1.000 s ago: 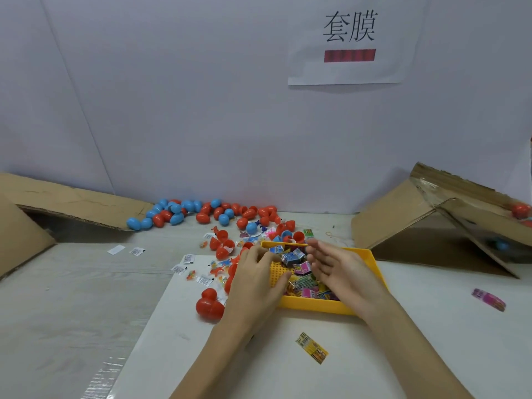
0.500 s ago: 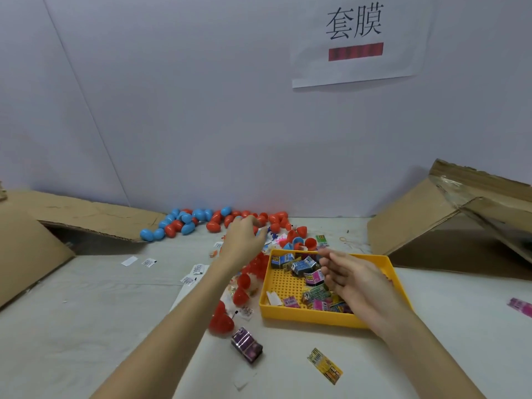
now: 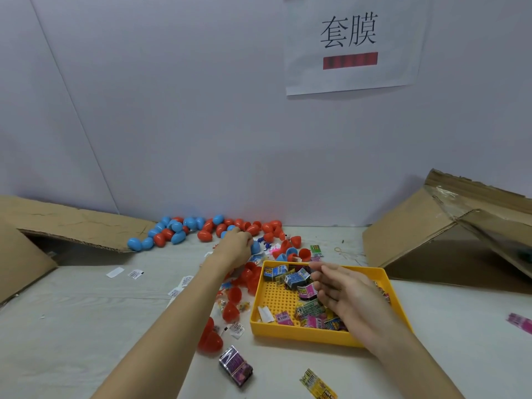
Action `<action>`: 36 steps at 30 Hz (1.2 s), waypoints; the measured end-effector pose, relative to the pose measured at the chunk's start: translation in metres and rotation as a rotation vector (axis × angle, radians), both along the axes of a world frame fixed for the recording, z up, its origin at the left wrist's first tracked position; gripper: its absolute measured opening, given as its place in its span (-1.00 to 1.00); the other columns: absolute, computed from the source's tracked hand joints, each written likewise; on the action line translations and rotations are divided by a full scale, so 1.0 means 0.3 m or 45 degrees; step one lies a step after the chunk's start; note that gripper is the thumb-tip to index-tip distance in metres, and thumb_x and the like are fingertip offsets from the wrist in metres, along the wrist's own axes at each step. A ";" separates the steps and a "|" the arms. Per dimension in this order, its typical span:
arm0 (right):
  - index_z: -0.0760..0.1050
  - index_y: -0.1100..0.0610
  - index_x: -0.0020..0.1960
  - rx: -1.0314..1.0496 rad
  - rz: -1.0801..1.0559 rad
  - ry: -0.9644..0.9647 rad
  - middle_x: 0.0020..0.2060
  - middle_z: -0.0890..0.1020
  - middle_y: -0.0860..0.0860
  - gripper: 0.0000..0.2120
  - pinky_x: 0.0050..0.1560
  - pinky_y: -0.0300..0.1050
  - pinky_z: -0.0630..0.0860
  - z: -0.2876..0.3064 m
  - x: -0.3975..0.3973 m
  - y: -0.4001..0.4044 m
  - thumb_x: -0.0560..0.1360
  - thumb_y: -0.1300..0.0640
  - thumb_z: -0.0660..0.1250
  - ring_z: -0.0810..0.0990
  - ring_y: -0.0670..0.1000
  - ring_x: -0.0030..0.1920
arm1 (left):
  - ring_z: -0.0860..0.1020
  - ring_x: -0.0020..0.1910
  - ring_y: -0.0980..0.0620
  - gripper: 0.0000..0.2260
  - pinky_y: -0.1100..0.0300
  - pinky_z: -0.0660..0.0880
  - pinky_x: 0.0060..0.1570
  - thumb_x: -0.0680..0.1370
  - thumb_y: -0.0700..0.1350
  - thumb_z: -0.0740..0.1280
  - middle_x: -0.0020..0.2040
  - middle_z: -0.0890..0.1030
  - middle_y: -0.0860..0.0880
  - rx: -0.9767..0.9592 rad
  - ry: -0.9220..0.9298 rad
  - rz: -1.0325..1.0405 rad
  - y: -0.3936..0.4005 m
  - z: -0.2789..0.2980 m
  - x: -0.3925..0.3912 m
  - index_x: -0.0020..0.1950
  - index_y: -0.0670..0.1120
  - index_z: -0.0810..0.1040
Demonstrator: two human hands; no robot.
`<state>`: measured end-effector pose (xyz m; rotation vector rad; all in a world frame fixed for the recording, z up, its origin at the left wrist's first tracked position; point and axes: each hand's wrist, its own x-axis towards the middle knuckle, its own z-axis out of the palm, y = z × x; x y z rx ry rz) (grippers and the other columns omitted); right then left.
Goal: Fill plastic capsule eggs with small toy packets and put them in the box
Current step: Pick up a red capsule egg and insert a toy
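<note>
Red and blue capsule eggs (image 3: 207, 230) lie in a loose row along the wall, and more red eggs (image 3: 230, 311) sit left of a yellow tray (image 3: 302, 335). Several small toy packets (image 3: 296, 279) fill the tray. My left hand (image 3: 234, 249) is stretched out over the egg pile, fingers curled down around a blue egg (image 3: 255, 247) that it partly hides. Over the tray hovers my right hand (image 3: 339, 292), its fingers relaxed and pointing left, with nothing in them.
An open cardboard box (image 3: 431, 240) lies on its side at the right, and a cardboard flap (image 3: 72, 223) at the left. A purple packet (image 3: 236, 365), a yellow packet (image 3: 318, 384) and a pink packet (image 3: 521, 322) lie loose on the table, along with paper slips (image 3: 135, 273).
My left hand left the tray's edge and reached forward to the egg pile by the wall. A purple packet now lies on the table in front. My right hand stayed over the tray.
</note>
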<state>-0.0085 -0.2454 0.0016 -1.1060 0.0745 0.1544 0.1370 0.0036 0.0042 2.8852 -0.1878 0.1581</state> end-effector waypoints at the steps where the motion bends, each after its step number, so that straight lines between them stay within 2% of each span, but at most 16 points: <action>1: 0.76 0.19 0.00 0.002 -0.001 0.003 -0.14 0.73 0.12 -0.77 -0.21 -0.21 0.65 0.002 -0.003 0.001 0.64 0.25 0.31 0.71 -0.02 -0.20 | 0.48 0.18 -0.14 -0.77 0.06 0.42 0.11 0.69 -0.16 0.16 0.17 0.50 -0.17 -0.007 -0.015 0.006 0.001 -0.003 -0.008 0.22 -0.18 0.57; 4: 0.76 0.20 0.00 0.002 -0.001 0.007 -0.13 0.73 0.13 -0.77 -0.19 -0.20 0.65 0.010 -0.010 0.003 0.65 0.26 0.31 0.71 -0.01 -0.19 | 0.49 0.16 -0.10 -0.79 0.10 0.46 0.11 0.63 -0.18 0.32 0.23 0.49 -0.15 -0.072 -0.080 0.035 0.007 -0.015 -0.052 0.26 -0.14 0.57; 7: 0.75 0.21 0.00 0.000 -0.005 0.009 -0.14 0.73 0.13 -0.77 -0.20 -0.20 0.65 0.017 -0.015 0.005 0.65 0.26 0.31 0.71 -0.01 -0.20 | 0.48 0.10 -0.03 -0.77 0.15 0.49 0.09 0.57 -0.22 0.42 0.20 0.51 -0.10 -0.205 -0.228 0.089 0.009 -0.007 -0.116 0.23 -0.13 0.59; 9: 0.75 0.24 0.02 -0.002 -0.008 0.008 -0.14 0.72 0.13 -0.78 -0.21 -0.19 0.65 0.018 -0.018 0.006 0.65 0.27 0.31 0.70 -0.01 -0.20 | 0.48 0.08 -0.01 -0.80 0.21 0.47 0.03 0.56 -0.26 0.43 0.14 0.52 -0.06 -0.309 -0.365 0.073 -0.004 0.014 -0.176 0.17 -0.12 0.62; 12: 0.72 0.27 0.08 -0.029 -0.010 0.001 -0.13 0.72 0.14 -0.79 -0.20 -0.19 0.64 0.020 -0.022 0.009 0.65 0.27 0.30 0.70 -0.01 -0.20 | 0.48 0.04 0.09 -0.82 0.44 0.38 -0.05 0.55 -0.29 0.44 0.09 0.56 0.00 -0.517 -0.549 -0.040 -0.060 0.048 -0.300 0.13 -0.11 0.64; 14: 0.70 0.26 0.11 -0.074 -0.007 -0.032 -0.09 0.74 0.14 -0.80 -0.17 -0.20 0.65 0.024 -0.027 0.014 0.65 0.27 0.30 0.71 0.00 -0.18 | 0.51 0.01 0.19 -0.81 0.50 0.43 0.01 0.57 -0.24 0.44 0.09 0.59 0.07 -0.701 -0.585 -0.138 -0.119 0.053 -0.394 0.16 -0.06 0.62; 17: 0.70 0.19 0.16 -0.228 0.012 -0.143 0.02 0.76 0.12 -0.81 -0.10 -0.20 0.66 0.023 -0.042 0.027 0.64 0.25 0.33 0.75 0.04 -0.05 | 0.55 0.10 0.24 -0.73 0.38 0.52 0.10 0.59 -0.15 0.43 0.13 0.59 0.15 -0.878 -0.577 -0.249 -0.210 0.013 -0.506 0.28 0.01 0.53; 19: 0.69 0.16 0.18 -0.303 0.040 -0.212 0.04 0.76 0.11 -0.82 -0.05 -0.17 0.67 0.021 -0.053 0.033 0.62 0.23 0.38 0.75 0.08 0.04 | 0.54 0.15 0.23 -0.70 0.32 0.52 0.15 0.60 -0.14 0.42 0.16 0.57 0.15 -0.878 -0.567 -0.279 -0.248 -0.025 -0.541 0.31 0.00 0.51; 22: 0.66 0.12 0.21 -0.366 0.067 -0.277 0.04 0.75 0.14 -0.79 0.01 -0.11 0.69 0.024 -0.058 0.039 0.59 0.21 0.42 0.75 0.10 0.07 | 0.53 0.16 0.18 -0.72 0.20 0.54 0.16 0.59 -0.16 0.44 0.16 0.55 0.11 -0.864 -0.560 -0.306 -0.248 -0.050 -0.544 0.29 -0.05 0.54; 25: 0.65 0.00 0.23 -0.477 0.042 -0.339 0.02 0.75 0.09 -0.75 0.00 -0.12 0.69 0.018 -0.061 0.043 0.58 0.19 0.45 0.75 0.04 0.05 | 0.54 0.20 0.13 -0.71 0.19 0.57 0.16 0.57 -0.18 0.46 0.19 0.54 0.06 -0.895 -0.560 -0.428 -0.227 -0.048 -0.546 0.29 -0.04 0.59; 28: 0.71 0.05 0.14 -0.513 0.008 -0.351 -0.03 0.76 0.05 -0.82 -0.09 -0.22 0.64 0.013 -0.061 0.046 0.54 0.10 0.48 0.74 0.00 -0.02 | 0.53 0.25 0.13 -0.62 0.26 0.56 0.19 0.55 -0.18 0.48 0.24 0.51 0.04 -0.943 -0.544 -0.483 -0.223 -0.049 -0.554 0.35 -0.04 0.56; 30: 0.72 0.10 0.06 -0.496 -0.024 -0.335 -0.10 0.76 0.08 -0.77 -0.14 -0.24 0.62 0.015 -0.062 0.046 0.48 0.00 0.50 0.72 0.00 -0.11 | 0.55 0.24 0.14 -0.59 0.30 0.56 0.17 0.54 -0.20 0.49 0.26 0.51 0.04 -0.979 -0.532 -0.486 -0.227 -0.046 -0.557 0.37 -0.06 0.53; 33: 0.70 0.19 -0.03 -0.517 -0.047 -0.317 -0.24 0.72 0.13 -0.67 -0.25 -0.23 0.57 0.007 -0.058 0.047 0.49 -0.10 0.46 0.66 0.03 -0.22 | 0.60 0.18 0.15 -0.68 0.28 0.59 0.11 0.58 -0.21 0.46 0.19 0.58 0.08 -1.040 -0.545 -0.494 -0.230 -0.043 -0.562 0.31 -0.05 0.56; 36: 0.67 0.23 0.03 -0.401 -0.047 -0.263 -0.24 0.68 0.15 -0.59 -0.36 -0.21 0.52 0.004 -0.052 0.048 0.56 -0.15 0.37 0.62 0.04 -0.25 | 0.64 0.10 0.14 -0.77 0.23 0.60 0.06 0.63 -0.12 0.39 0.12 0.66 0.12 -1.109 -0.513 -0.407 -0.227 -0.045 -0.562 0.30 -0.03 0.60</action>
